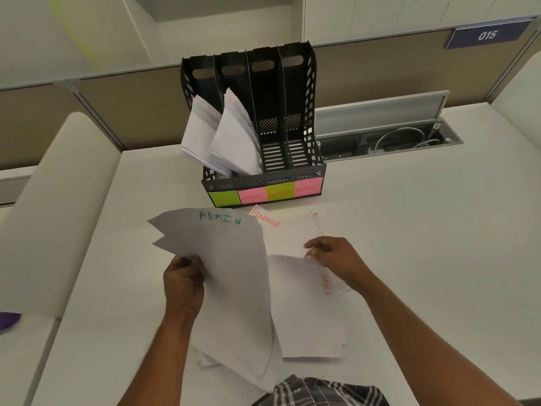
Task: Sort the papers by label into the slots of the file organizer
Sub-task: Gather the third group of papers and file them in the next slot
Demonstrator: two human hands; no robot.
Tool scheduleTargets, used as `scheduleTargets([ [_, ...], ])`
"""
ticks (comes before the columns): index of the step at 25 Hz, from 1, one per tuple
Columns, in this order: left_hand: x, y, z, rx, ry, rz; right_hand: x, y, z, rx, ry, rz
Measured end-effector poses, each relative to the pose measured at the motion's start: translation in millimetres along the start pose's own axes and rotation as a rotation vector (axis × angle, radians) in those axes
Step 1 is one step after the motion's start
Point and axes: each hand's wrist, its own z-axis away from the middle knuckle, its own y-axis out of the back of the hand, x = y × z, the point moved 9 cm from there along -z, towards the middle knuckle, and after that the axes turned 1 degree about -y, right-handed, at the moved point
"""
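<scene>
White paper fills both hands in the middle of the frame. The left hand (183,284) has its grip pressed on the edge of a bunch of sheets, and the top one, the ADMIN sheet (222,247), has green letters near its far edge. The right hand (333,259) pinches the near edge of the FINANCE sheet (285,232) between thumb and fingers; its word is in red. Under that hand lies another sheet (307,312) flat on the white bench (424,259), with red letters running down its right side. More loose papers (210,358) stick out low in the frame, under the held bunch. Just past the sheets, in the upper middle, stands the black file organizer (272,112) with four slots. The two slots on the left hold curled filed papers (225,136) that lean out to the left. The two slots on the right hold none. Along its front are four sticky labels (265,193), green, pink, green and pink. In the upper right a tray of cables (395,139) is sunk into the bench.
</scene>
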Motion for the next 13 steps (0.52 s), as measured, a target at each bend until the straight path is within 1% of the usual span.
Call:
scheduleTargets([
  [1,-1,-1,1,-0.007,-0.002,-0.002,3,-12,5,-0.141,-0.047,-0.128],
  [2,-2,-1,2,-0.010,-0.003,-0.006,11,-18,8,-0.194,-0.102,-0.178],
  [3,-4,-1,2,-0.010,-0.001,-0.009,20,-15,9,-0.130,-0.150,-0.119],
  [5,-9,-1,3,-0.007,0.001,-0.014,29,15,7,0.211,-0.167,0.231],
  [6,-11,-2,4,-0.008,0.002,-0.018,29,25,8,0.337,-0.158,0.379],
  [7,-13,-2,4,-0.008,0.004,-0.024,28,27,8,0.379,-0.139,0.458],
  [10,-20,-1,3,0.003,0.014,-0.065,26,20,-1,0.343,-0.104,0.543],
  [13,-27,4,3,0.046,0.015,-0.098,19,15,-7,0.361,-0.085,0.591],
])
